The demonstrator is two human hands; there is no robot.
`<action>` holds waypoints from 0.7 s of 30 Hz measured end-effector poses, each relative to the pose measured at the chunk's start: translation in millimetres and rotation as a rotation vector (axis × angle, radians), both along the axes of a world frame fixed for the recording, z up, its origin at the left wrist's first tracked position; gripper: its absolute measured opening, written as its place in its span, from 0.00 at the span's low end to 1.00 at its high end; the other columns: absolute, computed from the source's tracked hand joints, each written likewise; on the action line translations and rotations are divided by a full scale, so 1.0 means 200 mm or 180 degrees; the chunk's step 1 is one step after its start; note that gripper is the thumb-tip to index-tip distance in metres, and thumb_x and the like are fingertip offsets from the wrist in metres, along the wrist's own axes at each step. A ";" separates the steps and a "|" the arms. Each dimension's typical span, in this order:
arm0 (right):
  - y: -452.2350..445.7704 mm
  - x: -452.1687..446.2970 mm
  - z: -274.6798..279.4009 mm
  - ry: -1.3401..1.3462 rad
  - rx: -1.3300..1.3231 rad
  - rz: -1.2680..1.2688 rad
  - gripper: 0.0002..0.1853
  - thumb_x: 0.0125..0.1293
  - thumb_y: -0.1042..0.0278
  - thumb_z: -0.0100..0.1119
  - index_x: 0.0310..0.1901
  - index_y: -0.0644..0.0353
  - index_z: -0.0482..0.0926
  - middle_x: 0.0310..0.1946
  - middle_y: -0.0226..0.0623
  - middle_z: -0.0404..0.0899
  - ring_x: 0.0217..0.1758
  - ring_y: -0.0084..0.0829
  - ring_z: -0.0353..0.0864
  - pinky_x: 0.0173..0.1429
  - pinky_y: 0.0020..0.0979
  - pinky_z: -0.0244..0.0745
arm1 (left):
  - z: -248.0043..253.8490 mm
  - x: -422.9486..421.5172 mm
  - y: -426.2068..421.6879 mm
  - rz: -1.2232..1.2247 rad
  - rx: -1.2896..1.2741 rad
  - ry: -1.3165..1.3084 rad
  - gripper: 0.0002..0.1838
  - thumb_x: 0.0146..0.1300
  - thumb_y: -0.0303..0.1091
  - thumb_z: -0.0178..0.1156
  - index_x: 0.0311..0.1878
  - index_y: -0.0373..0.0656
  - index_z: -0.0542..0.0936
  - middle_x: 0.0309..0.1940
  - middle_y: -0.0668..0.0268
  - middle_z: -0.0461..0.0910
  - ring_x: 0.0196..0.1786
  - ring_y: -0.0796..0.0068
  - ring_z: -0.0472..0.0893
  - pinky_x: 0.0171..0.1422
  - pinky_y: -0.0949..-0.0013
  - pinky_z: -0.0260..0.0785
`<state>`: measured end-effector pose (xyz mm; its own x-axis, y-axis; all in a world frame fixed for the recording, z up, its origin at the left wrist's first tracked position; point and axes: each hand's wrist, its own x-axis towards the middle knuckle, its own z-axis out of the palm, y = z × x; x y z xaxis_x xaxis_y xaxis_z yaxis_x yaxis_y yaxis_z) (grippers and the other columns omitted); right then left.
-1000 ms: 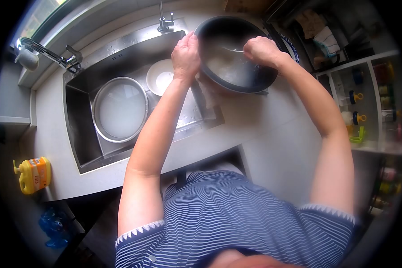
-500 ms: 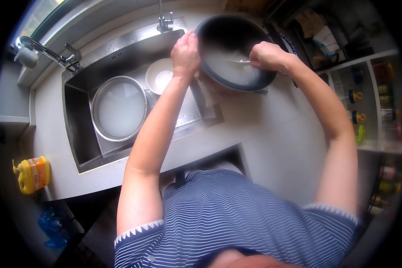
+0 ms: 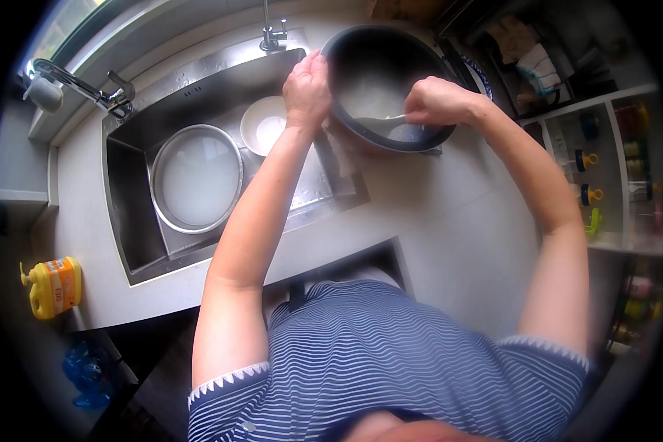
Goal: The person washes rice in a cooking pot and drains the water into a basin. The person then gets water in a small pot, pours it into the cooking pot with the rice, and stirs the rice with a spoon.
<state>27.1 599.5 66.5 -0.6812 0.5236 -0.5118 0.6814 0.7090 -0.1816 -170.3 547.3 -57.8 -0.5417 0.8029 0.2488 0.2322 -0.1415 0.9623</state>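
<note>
A dark, round pot stands on the counter right of the sink, its mouth tipped toward me. Whitish contents cover its bottom; I cannot make out what they are. My left hand is closed on the pot's left rim. My right hand reaches over the right side of the pot, its fingers wrapped round the handle of a metal spoon. The spoon's bowl dips low inside the pot, near the front wall, and is partly lost in the contents.
In the steel sink sit a round metal pan of cloudy liquid and a white bowl. A faucet and a small tap rise behind. A yellow soap bottle is at left, a shelf at right.
My right hand has moved slightly left and down, and the spoon with it, from the middle of the pot toward its front wall. My left hand has stayed on the rim.
</note>
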 end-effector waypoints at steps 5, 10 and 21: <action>0.05 -0.02 -0.02 -0.0273 0.0906 -0.0288 0.08 0.54 0.66 0.56 0.32 0.56 0.83 0.30 0.42 0.81 0.39 0.40 0.80 0.44 0.39 0.75 | 0.02 0.00 -0.01 -0.0052 -0.0028 -0.0129 0.23 0.66 0.46 0.44 0.53 0.39 0.76 0.47 0.50 0.78 0.53 0.53 0.75 0.60 0.60 0.63; 0.16 0.03 -0.03 -0.0164 0.1432 -0.0420 0.09 0.54 0.64 0.56 0.33 0.55 0.83 0.31 0.40 0.82 0.40 0.40 0.80 0.45 0.38 0.75 | 0.01 0.00 0.00 -0.0010 0.0018 -0.0047 0.23 0.66 0.46 0.45 0.52 0.39 0.77 0.47 0.50 0.78 0.53 0.53 0.75 0.60 0.61 0.64; 0.12 0.04 -0.01 -0.0545 0.0423 -0.0441 0.10 0.52 0.69 0.54 0.30 0.66 0.81 0.26 0.46 0.80 0.31 0.40 0.81 0.39 0.36 0.75 | 0.02 0.00 -0.01 0.0044 -0.0025 -0.0006 0.23 0.66 0.45 0.44 0.52 0.39 0.77 0.47 0.50 0.78 0.53 0.53 0.75 0.60 0.61 0.63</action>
